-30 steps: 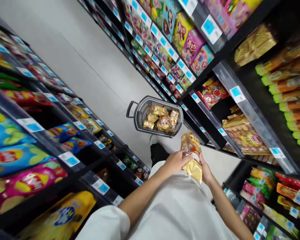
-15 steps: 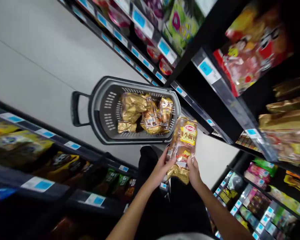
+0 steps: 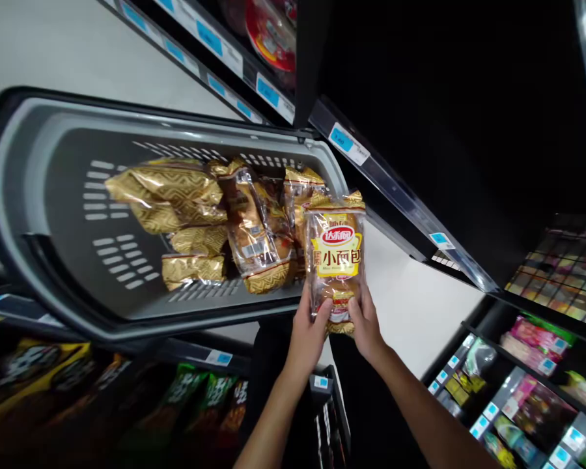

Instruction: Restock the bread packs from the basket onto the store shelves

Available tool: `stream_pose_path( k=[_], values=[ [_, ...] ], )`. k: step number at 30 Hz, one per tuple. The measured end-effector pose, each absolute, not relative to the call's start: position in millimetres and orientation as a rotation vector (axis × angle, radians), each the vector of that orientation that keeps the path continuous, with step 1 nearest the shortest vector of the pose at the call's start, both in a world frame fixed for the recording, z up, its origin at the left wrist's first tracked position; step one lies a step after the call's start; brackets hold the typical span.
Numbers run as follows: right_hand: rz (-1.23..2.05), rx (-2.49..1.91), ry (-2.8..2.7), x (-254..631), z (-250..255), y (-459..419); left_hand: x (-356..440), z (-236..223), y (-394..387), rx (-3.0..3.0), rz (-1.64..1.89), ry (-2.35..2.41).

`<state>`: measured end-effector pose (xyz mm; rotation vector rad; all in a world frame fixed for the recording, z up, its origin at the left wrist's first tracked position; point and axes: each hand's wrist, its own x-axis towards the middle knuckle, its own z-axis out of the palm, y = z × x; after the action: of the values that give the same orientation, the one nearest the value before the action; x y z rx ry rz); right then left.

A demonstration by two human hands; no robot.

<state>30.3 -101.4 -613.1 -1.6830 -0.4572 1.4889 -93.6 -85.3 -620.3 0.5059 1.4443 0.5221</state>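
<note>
A clear bag of small bread rolls (image 3: 334, 254) with a yellow and red label sits between my hands, overlapping the right end of the basket in view. My left hand (image 3: 310, 335) grips its lower left side, and my right hand (image 3: 366, 322) holds its lower right side. Just beyond them lies a grey plastic shopping basket (image 3: 53, 195) with a black rim and slotted walls. Inside it are several gold-patterned bread bags, including a long one (image 3: 168, 203) and another (image 3: 254, 228) beside it. Whatever carries the basket is hidden.
Black shelves with blue-marked price strips (image 3: 356, 146) run along the upper right. Green and yellow snack bags (image 3: 185, 397) fill the lower left shelf. Colourful packets (image 3: 530, 345) stand on the lower right shelves. Pale floor (image 3: 410, 312) shows between the shelves.
The basket now looks much larger and closer to my hands. The bread bag has turned upright, its label facing me, and overlaps the basket's end. The shelves have shifted outward in view.
</note>
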Motion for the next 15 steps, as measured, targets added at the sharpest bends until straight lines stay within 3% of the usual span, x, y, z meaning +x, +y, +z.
stream_pose_path(
  k=[15],
  values=[
    [1.486, -1.638, -0.613, 30, -637, -119, -102, -632, -94, 0.486, 0.476, 1.464]
  ],
)
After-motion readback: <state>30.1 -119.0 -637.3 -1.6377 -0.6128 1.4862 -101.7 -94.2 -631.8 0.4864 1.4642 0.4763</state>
